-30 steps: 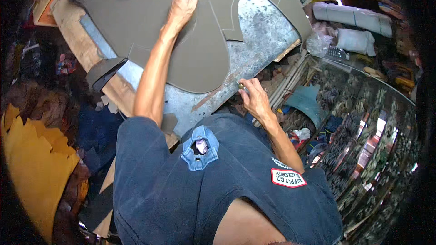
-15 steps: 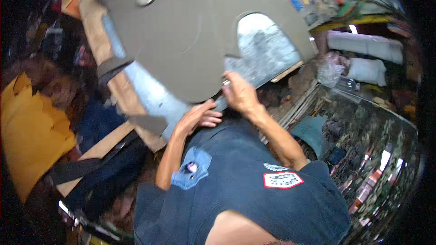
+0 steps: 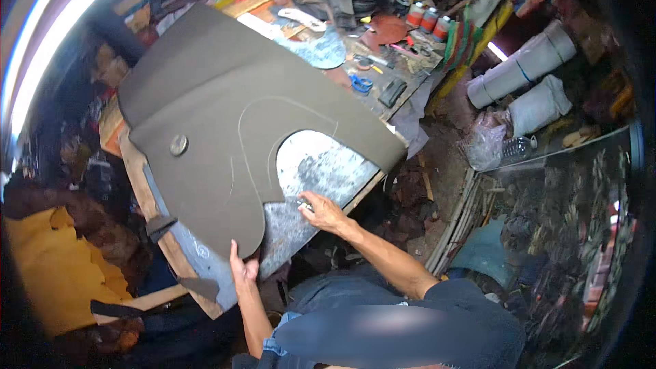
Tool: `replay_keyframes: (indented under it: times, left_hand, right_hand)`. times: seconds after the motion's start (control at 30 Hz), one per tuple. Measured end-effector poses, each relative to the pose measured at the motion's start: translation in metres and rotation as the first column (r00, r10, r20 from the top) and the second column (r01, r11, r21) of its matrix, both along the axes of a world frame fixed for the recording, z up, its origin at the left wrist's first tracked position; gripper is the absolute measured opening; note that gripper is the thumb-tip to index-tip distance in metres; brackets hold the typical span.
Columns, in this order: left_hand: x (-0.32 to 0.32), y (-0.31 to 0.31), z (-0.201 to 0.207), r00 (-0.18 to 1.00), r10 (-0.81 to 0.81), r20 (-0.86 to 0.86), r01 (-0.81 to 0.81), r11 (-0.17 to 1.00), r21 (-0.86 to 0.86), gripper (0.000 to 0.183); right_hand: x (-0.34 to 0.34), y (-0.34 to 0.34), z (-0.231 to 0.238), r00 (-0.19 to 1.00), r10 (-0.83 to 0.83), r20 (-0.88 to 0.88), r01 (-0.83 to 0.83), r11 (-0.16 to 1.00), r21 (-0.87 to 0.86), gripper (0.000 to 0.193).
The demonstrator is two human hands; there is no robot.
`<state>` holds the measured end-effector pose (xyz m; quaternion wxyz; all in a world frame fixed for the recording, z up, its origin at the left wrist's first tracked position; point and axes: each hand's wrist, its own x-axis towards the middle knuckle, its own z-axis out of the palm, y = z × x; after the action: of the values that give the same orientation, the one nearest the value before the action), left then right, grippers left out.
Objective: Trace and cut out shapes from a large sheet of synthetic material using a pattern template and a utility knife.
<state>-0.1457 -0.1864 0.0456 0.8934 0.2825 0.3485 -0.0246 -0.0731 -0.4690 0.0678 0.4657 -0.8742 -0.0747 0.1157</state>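
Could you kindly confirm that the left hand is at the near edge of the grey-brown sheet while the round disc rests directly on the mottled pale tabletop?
Not quite: the round disc rests on the grey-brown sheet, not directly on the mottled pale tabletop, as the head view shows. The left hand is indeed at the sheet's near edge.

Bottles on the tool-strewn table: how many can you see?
3, in a row: the left bottle, the middle bottle, and the right bottle, nearest the striped cloth. More may be hidden behind other things.
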Motion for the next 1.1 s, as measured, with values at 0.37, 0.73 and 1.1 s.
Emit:
replay_keyframes:
  times: [0.37, 0.73, 1.1]
  left_hand:
    - [-0.027, 0.055, -0.043, 0.980, -0.190, -0.058, 0.197, 0.964, 0.179, 0.048]
    - [-0.076, 0.016, 0.043, 0.998, 0.051, -0.026, -0.049, 0.996, 0.069, 0.039]
    - [-0.046, -0.040, 0.092, 0.997, 0.066, -0.033, -0.061, 0.988, 0.145, 0.061]
  right_hand:
    - [0.015, 0.013, -0.015, 0.994, 0.027, -0.102, -0.032, 0.998, -0.047, 0.031]
    - [0.024, -0.003, -0.012, 0.919, -0.094, -0.383, 0.136, 0.987, 0.084, 0.045]
    - [-0.019, 0.095, 0.103, 0.833, 0.118, -0.541, 0.107, 0.924, 0.366, 0.039]
